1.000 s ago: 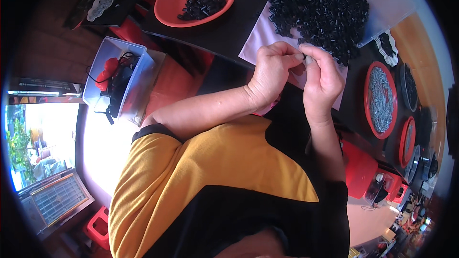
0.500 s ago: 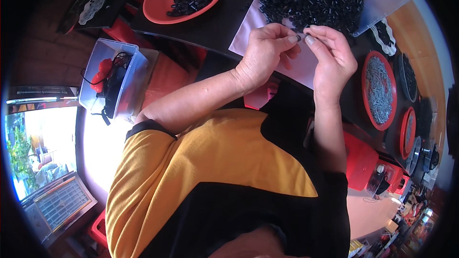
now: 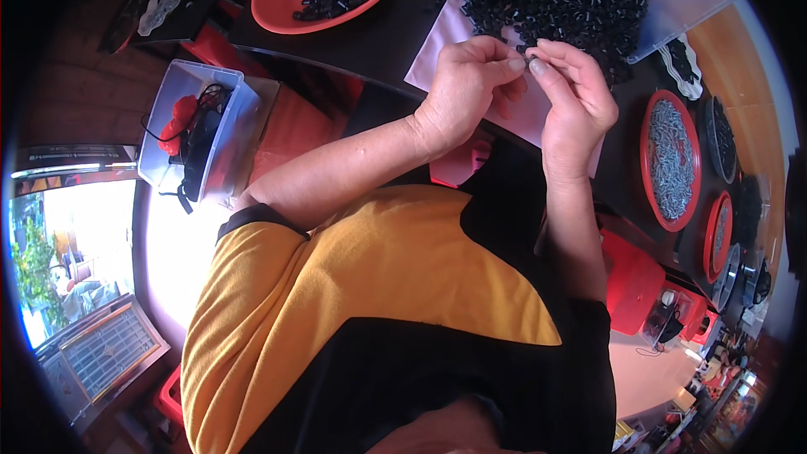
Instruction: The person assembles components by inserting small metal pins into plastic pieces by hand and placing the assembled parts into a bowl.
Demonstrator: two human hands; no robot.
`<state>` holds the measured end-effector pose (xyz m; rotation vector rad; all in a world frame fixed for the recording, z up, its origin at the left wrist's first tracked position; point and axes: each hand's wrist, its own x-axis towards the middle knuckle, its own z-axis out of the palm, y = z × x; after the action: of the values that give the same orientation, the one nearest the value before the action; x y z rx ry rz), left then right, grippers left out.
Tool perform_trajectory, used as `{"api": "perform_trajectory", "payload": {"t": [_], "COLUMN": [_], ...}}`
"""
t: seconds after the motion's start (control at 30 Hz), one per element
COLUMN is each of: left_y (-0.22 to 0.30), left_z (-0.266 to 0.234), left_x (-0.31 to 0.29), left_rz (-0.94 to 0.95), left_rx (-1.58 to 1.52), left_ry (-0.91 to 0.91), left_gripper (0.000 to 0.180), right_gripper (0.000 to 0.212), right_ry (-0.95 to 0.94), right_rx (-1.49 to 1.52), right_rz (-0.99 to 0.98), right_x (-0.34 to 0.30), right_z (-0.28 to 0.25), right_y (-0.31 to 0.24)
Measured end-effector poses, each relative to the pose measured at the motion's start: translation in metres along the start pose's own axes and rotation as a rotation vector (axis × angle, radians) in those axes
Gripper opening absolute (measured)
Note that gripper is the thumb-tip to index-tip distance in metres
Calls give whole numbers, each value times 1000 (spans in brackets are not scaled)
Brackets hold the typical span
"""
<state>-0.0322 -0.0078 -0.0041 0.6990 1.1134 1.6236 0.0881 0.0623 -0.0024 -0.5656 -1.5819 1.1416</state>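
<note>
My left hand (image 3: pixel 465 88) and right hand (image 3: pixel 578 105) meet at the fingertips, left thumb and forefinger pinched on a small black piece (image 3: pixel 529 60); the right thumb and forefinger are narrowed against it — whether they grip it too, I can't tell. I'd expect it to be very light, fairly stiff and perhaps slick, best pinched by its sides. Below lies pink cloth (image 3: pixel 525 124); beyond, a heap of black pieces (image 3: pixel 559 0) and, leftward, a red bowl (image 3: pixel 274 2).

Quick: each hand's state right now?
Left hand: closed, pinching a small black piece.
Right hand: closed in a pinch beside it; what it holds cannot be told.
</note>
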Motion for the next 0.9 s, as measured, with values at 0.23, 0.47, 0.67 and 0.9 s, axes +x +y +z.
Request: {"api": "perform_trajectory", "payload": {"t": [0.23,0.47,0.67,0.9], "left_y": [-1,-4,-2,-7], "left_z": [-1,-2,-1,-6], "left_x": [-1,0,1,-1], "left_rz": [8,19,6,45], "left_rx": [7,32,44,108], "left_ry": [2,-13,-4,-67], "left_gripper": [12,12,12,15], "right_gripper": [25,30,28,27], "right_ry": [-41,-143,-32,-48], "right_rx": [2,-56,12,-20], "right_rz": [3,-28,-9,-40], "right_x": [2,1,0,-3], "right_z": [-5,-10,0,-2], "right_y": [1,0,0,1]}}
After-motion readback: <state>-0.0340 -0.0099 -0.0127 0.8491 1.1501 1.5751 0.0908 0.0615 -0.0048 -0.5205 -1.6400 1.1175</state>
